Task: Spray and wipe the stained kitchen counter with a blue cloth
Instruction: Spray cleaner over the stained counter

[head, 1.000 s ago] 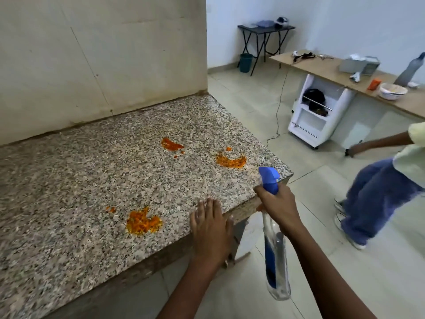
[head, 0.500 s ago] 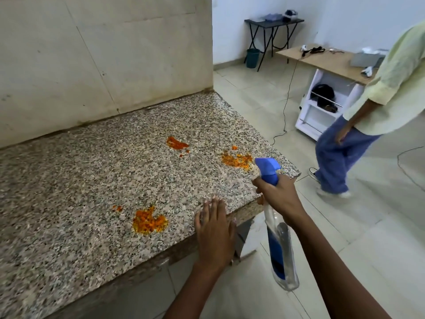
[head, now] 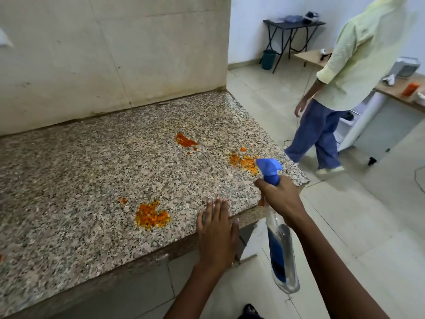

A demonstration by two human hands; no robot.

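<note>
A speckled granite counter [head: 96, 171] carries orange stains: a large one near the front edge [head: 151, 216], a red-orange one further back [head: 185, 141] and a scattered one near the right corner [head: 241, 161]. My left hand [head: 217, 233] lies flat on the counter's front edge, fingers together, holding nothing. My right hand [head: 279, 200] grips the neck of a clear spray bottle [head: 281, 256] with a blue trigger head, nozzle toward the counter, the bottle body hanging below the counter edge. No blue cloth is in view.
A person in a pale green shirt and blue trousers [head: 340, 88] walks on the tiled floor just right of the counter. A wooden table [head: 395, 90] with items stands behind them; a small black table [head: 292, 26] and a bin [head: 268, 59] stand by the far wall.
The other person has walked from the right edge toward the middle of the room, nearer the counter. My hands and the bottle have barely moved.
</note>
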